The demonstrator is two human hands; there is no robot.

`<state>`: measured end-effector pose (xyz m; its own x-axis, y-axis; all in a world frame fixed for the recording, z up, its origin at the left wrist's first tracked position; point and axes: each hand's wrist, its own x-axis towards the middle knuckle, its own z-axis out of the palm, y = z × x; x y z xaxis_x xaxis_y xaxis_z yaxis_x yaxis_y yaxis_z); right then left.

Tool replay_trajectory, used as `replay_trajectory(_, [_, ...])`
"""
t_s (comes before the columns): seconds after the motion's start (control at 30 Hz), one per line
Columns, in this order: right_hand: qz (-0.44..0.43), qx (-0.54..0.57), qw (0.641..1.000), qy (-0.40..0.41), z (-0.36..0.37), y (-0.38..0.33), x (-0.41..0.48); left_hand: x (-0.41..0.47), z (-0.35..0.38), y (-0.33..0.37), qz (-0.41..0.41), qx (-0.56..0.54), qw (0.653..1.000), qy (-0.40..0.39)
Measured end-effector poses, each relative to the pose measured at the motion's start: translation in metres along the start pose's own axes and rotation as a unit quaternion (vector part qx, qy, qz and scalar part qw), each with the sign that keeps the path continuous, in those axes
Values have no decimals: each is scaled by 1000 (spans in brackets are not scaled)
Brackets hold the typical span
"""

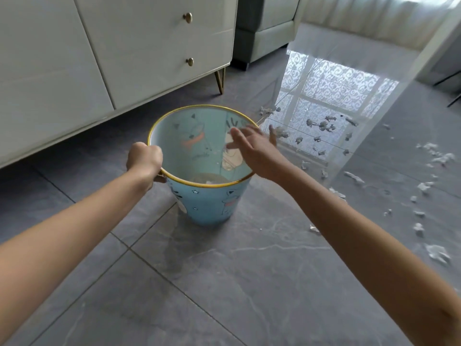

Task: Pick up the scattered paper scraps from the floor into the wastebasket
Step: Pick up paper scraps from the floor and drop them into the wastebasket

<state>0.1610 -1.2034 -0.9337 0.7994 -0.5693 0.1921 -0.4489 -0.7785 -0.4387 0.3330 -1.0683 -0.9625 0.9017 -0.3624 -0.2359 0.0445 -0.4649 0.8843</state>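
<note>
A light blue wastebasket [207, 208] with a gold rim and cartoon prints stands on the grey tile floor in the middle of the view. My left hand [144, 161] grips its rim on the left side. Over the right part of the basket's mouth, my right hand [254, 151] hovers with its fingers spread and nothing in it. A little white paper [208, 181] lies at the basket's bottom. Several crumpled paper scraps [324, 126] are scattered on the floor to the right, and more scraps [424, 186] lie toward the right edge.
A white cabinet [99, 58] on gold legs stands close behind and left of the basket. A grey sofa [262, 33] is at the back, and a white curtain [374, 18] hangs at the back right. Bright window glare lies on the floor among the scraps.
</note>
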Motion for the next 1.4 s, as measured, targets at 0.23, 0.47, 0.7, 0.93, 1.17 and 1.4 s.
replay_trajectory(0.23, [293,184,930,123,80,88,-80,-7,-3,1,-18,-21,1000,1])
replay_trajectory(0.47, [226,-169,942,-179,130,123,-121,-10,4,4,-9,-13,1000,-7])
replay_trajectory(0.7, [47,-285,941,-176,137,123,-114,-3,3,0,-9,-7,1000,-6])
replay_trajectory(0.93, [166,-82,983,1,111,131,-100,-2,3,0,-2,6,1000,-12])
replay_trajectory(1.17, [57,195,901,383,2,51,-36,-9,5,3,8,17,1000,-17])
replay_trajectory(1.4, [-118,-16,984,129,-27,34,-27,-30,20,5,-3,-8,998,-65])
